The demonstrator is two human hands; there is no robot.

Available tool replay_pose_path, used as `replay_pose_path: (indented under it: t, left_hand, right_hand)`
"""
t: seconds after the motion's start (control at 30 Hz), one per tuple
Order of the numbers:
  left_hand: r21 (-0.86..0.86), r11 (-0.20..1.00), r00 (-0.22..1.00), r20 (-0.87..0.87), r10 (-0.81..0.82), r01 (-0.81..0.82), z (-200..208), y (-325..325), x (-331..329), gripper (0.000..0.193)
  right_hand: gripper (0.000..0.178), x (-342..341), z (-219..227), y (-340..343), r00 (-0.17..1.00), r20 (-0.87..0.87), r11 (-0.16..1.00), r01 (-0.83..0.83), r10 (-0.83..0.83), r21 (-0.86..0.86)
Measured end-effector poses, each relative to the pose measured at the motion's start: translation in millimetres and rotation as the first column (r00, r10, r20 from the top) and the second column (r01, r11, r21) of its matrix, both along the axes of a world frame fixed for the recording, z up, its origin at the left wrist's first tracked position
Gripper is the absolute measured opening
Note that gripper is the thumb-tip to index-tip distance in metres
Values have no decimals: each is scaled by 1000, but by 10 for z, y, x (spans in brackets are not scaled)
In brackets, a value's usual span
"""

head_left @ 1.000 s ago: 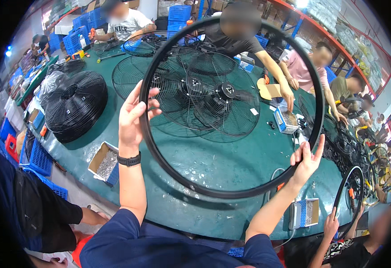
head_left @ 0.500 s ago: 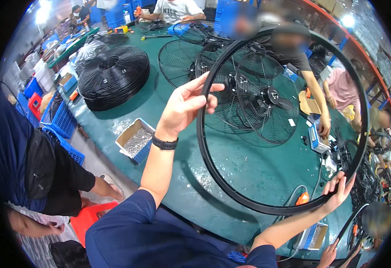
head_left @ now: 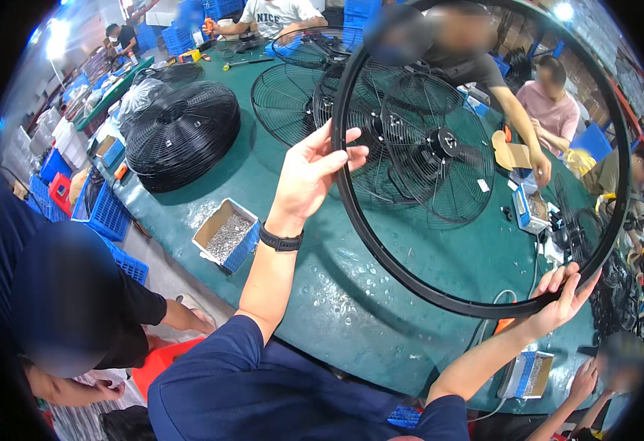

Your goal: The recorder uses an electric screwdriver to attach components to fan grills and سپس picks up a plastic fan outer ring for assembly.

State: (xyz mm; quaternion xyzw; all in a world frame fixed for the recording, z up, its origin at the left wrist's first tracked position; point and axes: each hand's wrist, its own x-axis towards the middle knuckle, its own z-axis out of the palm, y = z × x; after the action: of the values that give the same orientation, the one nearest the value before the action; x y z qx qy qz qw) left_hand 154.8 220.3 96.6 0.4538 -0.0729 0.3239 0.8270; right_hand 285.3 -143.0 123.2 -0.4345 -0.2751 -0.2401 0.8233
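A large thin black ring is held up over the green table, tilted toward me. My left hand is closed around its left side, thumb and fingers to either side of the rim; a black watch is on that wrist. With fingers over the band, my right hand grips the ring's lower right. Seen through the ring, black wire fan guards with motors and blades lie overlapping on the table. Part of the ring's top runs past the upper edge of the picture.
A stack of black fan guards stands left on the green table. Nearer lies an open box of small metal parts. Similar boxes sit to the right. Several people work around the table; one stands close at my left by a red stool.
The ring has moved up and a little right, with both hands still on it. The person at my left has bent forward. Another person's hand across the table has shifted from a parts box.
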Motion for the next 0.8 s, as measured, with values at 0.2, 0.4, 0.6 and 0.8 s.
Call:
replay_pose_path:
  t: [0.2,0.4,0.6,0.8]
  left_hand:
    - [60,977,978,-44,206,-203,28,70,11,32]
    - [42,972,964,146,222,-230,16,265,7,32]
    - [155,946,954,144,264,-285,-6,292,-32,33]
    - [232,937,965,88,247,-261,48,241,-74,36]
  right_hand:
    - [41,52,-16,57,998,26,997,-64,64,-32]
    - [40,219,-10,-142,994,-59,982,-99,90,-164]
    - [31,342,-114,-123,991,-135,970,-47,15,-237]
    - [27,362,-115,-144,976,-218,976,-29,-20,-217]
